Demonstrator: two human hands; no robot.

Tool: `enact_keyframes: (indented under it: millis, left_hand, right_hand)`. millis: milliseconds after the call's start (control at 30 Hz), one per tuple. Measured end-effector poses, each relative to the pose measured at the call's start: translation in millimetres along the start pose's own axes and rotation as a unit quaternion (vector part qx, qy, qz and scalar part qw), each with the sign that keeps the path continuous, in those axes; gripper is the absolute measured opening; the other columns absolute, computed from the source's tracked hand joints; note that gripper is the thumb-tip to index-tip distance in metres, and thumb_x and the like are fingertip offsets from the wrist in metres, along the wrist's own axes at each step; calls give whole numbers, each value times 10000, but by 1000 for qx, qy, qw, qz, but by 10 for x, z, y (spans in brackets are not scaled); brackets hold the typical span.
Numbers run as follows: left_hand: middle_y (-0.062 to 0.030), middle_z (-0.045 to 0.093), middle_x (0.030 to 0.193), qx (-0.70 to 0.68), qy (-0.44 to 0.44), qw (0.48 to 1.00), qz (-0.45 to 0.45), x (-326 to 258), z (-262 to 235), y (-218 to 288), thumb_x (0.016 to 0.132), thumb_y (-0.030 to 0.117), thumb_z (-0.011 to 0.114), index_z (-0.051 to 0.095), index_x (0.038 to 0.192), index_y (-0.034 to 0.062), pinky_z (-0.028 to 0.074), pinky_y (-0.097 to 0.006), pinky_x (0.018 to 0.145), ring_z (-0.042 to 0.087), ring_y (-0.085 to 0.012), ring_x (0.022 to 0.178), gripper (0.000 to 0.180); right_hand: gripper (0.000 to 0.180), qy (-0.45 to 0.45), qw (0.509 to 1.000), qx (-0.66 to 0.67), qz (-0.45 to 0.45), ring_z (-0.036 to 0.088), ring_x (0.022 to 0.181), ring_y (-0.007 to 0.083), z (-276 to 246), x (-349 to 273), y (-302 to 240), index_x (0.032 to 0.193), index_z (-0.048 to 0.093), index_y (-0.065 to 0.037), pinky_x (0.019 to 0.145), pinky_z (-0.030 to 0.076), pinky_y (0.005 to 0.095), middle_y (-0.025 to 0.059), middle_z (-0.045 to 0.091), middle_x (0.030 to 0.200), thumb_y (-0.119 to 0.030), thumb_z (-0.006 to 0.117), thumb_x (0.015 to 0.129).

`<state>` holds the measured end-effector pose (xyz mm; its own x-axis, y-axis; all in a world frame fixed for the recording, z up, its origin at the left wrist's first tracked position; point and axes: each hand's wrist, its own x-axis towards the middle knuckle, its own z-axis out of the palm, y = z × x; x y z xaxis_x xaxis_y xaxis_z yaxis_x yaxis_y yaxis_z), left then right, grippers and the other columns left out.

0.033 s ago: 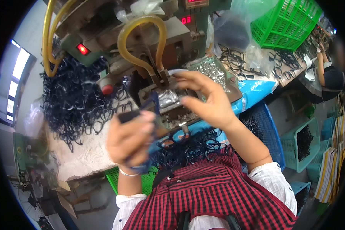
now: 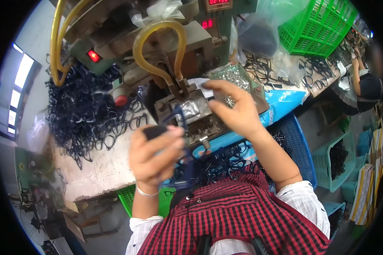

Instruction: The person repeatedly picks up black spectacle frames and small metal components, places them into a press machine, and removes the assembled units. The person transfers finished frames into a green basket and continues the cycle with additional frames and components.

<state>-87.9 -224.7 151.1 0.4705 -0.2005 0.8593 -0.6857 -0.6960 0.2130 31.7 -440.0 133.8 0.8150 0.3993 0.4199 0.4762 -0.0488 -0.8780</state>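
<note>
Near the middle of the frame, the left hand [image 2: 155,155] is curled nearly closed around a dark blue glasses frame [image 2: 186,158]; both are blurred, and one end of the frame reaches up in front of the machine's metal block [image 2: 203,109]. The right hand [image 2: 238,108] is half open at that block's right side, thumb and forefinger parted; whether anything small sits between them cannot be told. A narrow gap separates the hands.

At lower left, the desk [image 2: 108,170] offers a bare strip between its chipped front edge and a heap of dark frames [image 2: 81,114]. A red button [image 2: 121,100] juts out left of the block. Room is tighter on the right: a tray of metal bits [image 2: 261,102] lies just behind the right hand, and a blue basket [image 2: 303,146] stands beyond the forearm. More frames [image 2: 225,163] crowd the space below the block, against the checked apron [image 2: 225,204].
</note>
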Motion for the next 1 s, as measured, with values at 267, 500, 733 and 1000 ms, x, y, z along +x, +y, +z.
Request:
enact_keyframes:
  millis: [267, 500, 733, 1000]
  left_hand:
    - [-35, 756, 1066, 8, -139, 990, -2, -17, 154, -41, 706, 160, 859, 799, 964, 130, 526, -488, 957, 694, -258, 911, 267]
    - [-29, 735, 1166, 10, -114, 993, -17, -87, 231, 33, 741, 140, 836, 774, 1056, 126, 517, -484, 1002, 631, -237, 777, 321]
    - [-211, 667, 1297, 337, -106, 898, -260, -1098, -922, -272, 986, 171, 643, 673, 1211, -51, 436, -461, 1068, 575, -351, 1268, 317]
    - [-177, 634, 885, 408, -170, 818, -369, -1992, 23, -1158, 848, 199, 758, 629, 938, -18, 512, -450, 731, 638, -382, 814, 268]
  right_hand:
    - [225, 107, 911, -397, -40, 502, 1331, 384, -355, -136, 1212, 999, 742, -113, 1053, 462, 490, 174, 609, 1325, -138, 761, 776]
    - [168, 42, 871, -464, -157, 588, 1185, 348, -356, 146, 1141, 947, 688, -97, 837, 535, 485, 134, 634, 1239, -132, 706, 784]
    - [138, 287, 945, 100, 122, 651, 865, 105, -390, -222, 1215, 1033, 736, -34, 786, 510, 267, 39, 731, 933, -116, 697, 929]
    - [151, 255, 963, 69, 57, 693, 889, 183, 18, 186, 922, 966, 745, -7, 814, 531, 314, 99, 740, 938, -95, 692, 856]
